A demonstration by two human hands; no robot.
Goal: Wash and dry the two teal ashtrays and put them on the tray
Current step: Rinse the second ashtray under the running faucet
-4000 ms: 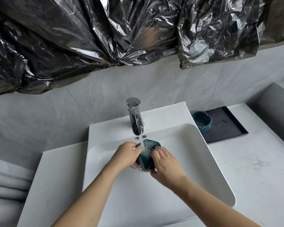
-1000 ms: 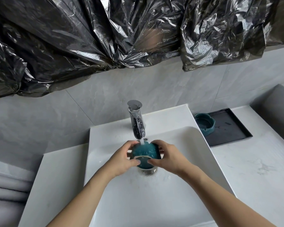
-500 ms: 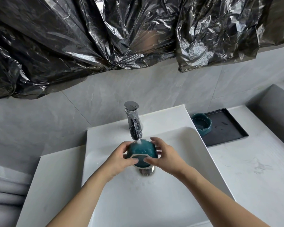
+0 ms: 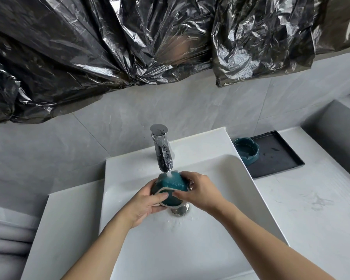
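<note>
A teal ashtray (image 4: 171, 185) is held bottom towards me under the running chrome tap (image 4: 162, 151), over the white sink (image 4: 129, 172). My left hand (image 4: 147, 203) grips its left side and my right hand (image 4: 200, 191) grips its right side, thumbs on the base. Water strikes the ashtray's upper edge. The second teal ashtray (image 4: 246, 150) sits upright on the left end of the black tray (image 4: 281, 156), to the right of the sink.
The metal drain (image 4: 180, 210) lies just below the held ashtray. Crumpled black plastic sheeting (image 4: 129, 47) hangs over the wall above. A white counter (image 4: 311, 209) extends right, with a grey ledge (image 4: 335, 126) at the far right. Grey folded fabric (image 4: 6, 235) lies far left.
Four seconds ago the ashtray's hollow faced up with foam in it; it is now turned so its underside faces me, and both hands have shifted around it under the water.
</note>
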